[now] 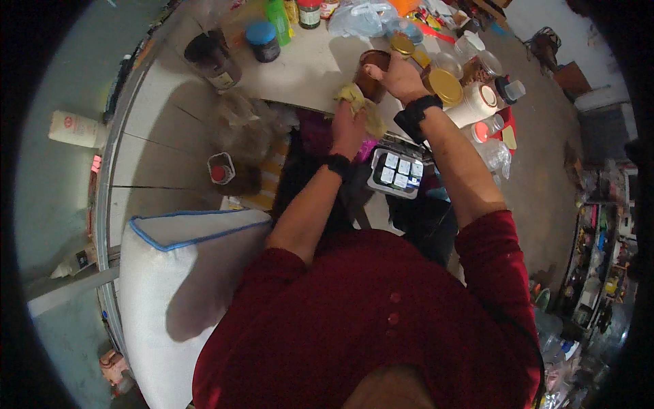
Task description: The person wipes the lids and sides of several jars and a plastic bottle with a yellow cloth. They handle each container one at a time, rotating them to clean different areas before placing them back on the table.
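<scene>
My left hand grips a yellowish cloth at the table's near edge. Beside it, my right hand is on a brown jar or container, its thumb over the near side; whether the fingers close around it is hard to see. A gold-coloured lid shows at the fingertips of my right hand. Just right of that hand lie another gold lid and a clear jar. A white container lies tilted near my right wrist.
A blue-lidded jar and a dark container stand on the left of the table. Plastic bags lie at the back. Below the near edge is a tray of small white-topped packs. A white cushion with blue piping lies left.
</scene>
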Tool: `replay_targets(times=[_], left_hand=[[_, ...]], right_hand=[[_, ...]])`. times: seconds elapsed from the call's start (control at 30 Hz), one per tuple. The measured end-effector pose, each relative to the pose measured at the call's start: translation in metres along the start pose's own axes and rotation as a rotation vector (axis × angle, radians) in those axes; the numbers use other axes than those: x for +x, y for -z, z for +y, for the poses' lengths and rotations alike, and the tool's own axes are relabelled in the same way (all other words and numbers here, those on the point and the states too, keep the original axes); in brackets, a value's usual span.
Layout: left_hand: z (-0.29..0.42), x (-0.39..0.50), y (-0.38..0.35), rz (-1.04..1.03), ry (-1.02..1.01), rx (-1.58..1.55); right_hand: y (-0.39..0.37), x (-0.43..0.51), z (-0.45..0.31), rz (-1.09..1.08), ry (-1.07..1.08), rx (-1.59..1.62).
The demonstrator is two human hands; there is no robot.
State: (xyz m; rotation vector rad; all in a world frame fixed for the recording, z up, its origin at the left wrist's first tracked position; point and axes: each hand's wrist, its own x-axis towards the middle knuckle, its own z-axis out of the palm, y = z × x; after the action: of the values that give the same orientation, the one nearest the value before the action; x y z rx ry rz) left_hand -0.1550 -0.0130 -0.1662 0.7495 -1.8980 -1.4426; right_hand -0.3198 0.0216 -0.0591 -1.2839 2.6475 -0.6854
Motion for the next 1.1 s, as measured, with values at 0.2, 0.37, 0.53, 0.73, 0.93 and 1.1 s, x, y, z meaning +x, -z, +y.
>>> replay_targets(times=[0.2, 0.37, 0.53, 0.73, 0.93, 1.1], left_hand=[[0.018, -0.015, 0.030, 0.340, 0.056, -0.050], [0.040, -0.014, 0.068, 0.199, 0.167, -0.543], [0.062, -0.013, 0.077, -0.078, -0.001, -0.549], [0.064, -0.009, 0.082, -0.133, 0.101, -0.903], [0.055, -0.001, 0.098, 0.091, 0.046, -0.787], [0.064, 0.000, 0.104, 0.095, 0.119, -0.964]], right_hand=[[0.011, 0.003, -0.005, 0.050, -0.074, 0.012], [0.015, -0.055, -0.023, 0.332, 0.170, 0.079], [-0.017, -0.097, -0.044, 0.044, 0.018, 0.779], [-0.019, -0.105, -0.035, -0.194, -0.100, 1.526], [0.002, -0.101, -0.023, -0.191, -0.014, 1.400], [0.004, -0.082, -0.022, -0.145, 0.049, 1.210]])
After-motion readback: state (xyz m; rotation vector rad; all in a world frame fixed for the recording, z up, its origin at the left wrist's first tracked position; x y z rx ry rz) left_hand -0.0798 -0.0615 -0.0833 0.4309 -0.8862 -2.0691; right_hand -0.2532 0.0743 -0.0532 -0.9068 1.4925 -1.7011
